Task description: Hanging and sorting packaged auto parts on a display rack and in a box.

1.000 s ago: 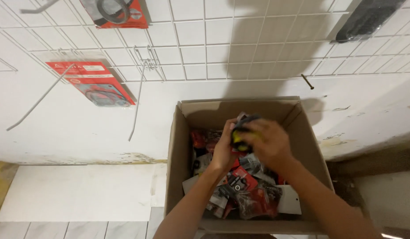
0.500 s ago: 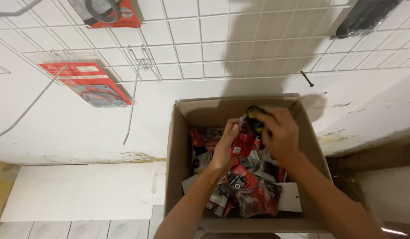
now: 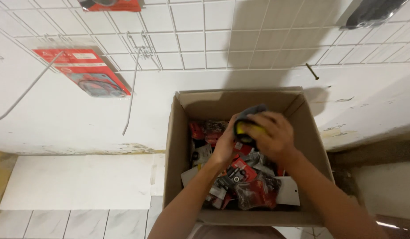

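An open cardboard box [image 3: 178, 146] stands on the floor against a white wall, filled with several red and black packaged items [image 3: 251, 188]. Both my hands are inside it near the top. My right hand [image 3: 273, 137] is closed on a small dark grey and yellow object [image 3: 247, 121], lifted a little above the packages. My left hand [image 3: 225, 141] sits just left of it, fingers touching the same object and the packages below.
A white wire grid panel [image 3: 205, 35] hangs on the wall with long metal hooks [image 3: 132, 93]. A red packaged item [image 3: 83, 71] hangs at the left, another red one [image 3: 112, 4] at the top, a dark object [image 3: 373, 11] top right. Tiled floor lies lower left.
My hands with the dark and yellow object have shifted slightly within the box, and the view has tilted a little; the right hand keeps its hold.
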